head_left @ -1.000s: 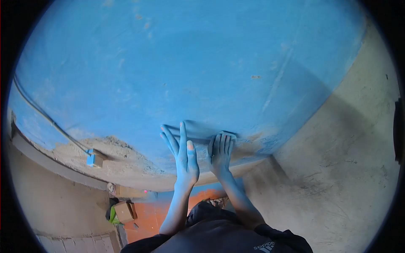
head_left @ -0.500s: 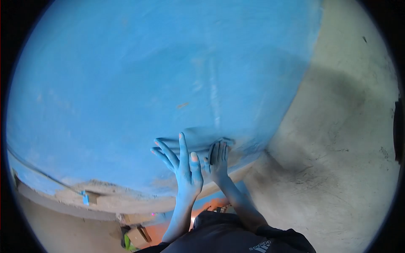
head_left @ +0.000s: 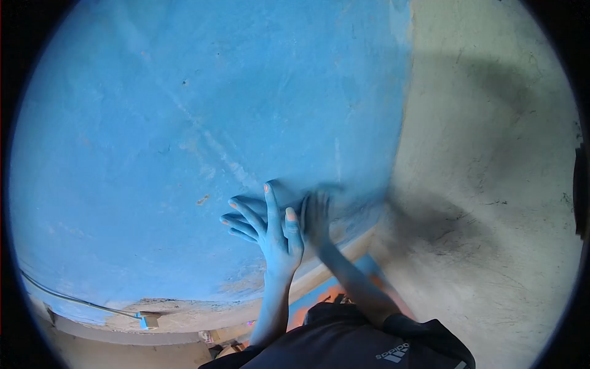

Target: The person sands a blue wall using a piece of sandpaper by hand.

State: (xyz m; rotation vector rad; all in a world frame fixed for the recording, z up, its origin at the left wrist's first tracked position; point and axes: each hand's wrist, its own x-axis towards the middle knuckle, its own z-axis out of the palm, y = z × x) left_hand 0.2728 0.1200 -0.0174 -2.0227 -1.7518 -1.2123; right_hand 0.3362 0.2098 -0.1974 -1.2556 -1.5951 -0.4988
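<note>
Big blue painted plaster wall (head_left: pixel 215 154) fills most of my view, right in front of the person; both hands are at its lower part, near the corner. Finish is uneven: cloudy lighter patches, a chalky white streak running diagonally mid-wall, paint worn to grey-brown along the bottom edge. Surface looks matte.

Pale grey-green plain wall (head_left: pixel 485 184) meets it on the right in a near-straight line. Dark scuffs and scratches on it, plus soft shadows near the corner.

Person's dark short-sleeved shirt (head_left: pixel 326 344) at the bottom. Below the wall, between the arms, a strip of orange-and-blue floor (head_left: pixel 393 295).

Left hand (head_left: pixel 279 243): loose, fingers spread, thumb apart, nothing visible in it. Its shadow falls on the blue paint right behind the fingers. Can't tell if the fingertips actually touch.

Right hand (head_left: pixel 316 221): just beside the left, fingers together and extended, motion-blurred, laid against the blue. Dark blurred edge just past the fingertips; can't tell whether that's a pad or shadow, so can't confirm a grip.

Thin grey conduit (head_left: pixel 80 299) low on the left, ending at a small blue-and-beige box (head_left: pixel 148 320).

Branding: white "adidas" lettering (head_left: pixel 391 355) with a slanted-bar logo on the shirt, sitting tilted. Only writing I can read.

Smallest: a brownish paint chip (head_left: pixel 203 200) left of the hands, and a tiny dark pit (head_left: pixel 184 82) higher up.
</note>
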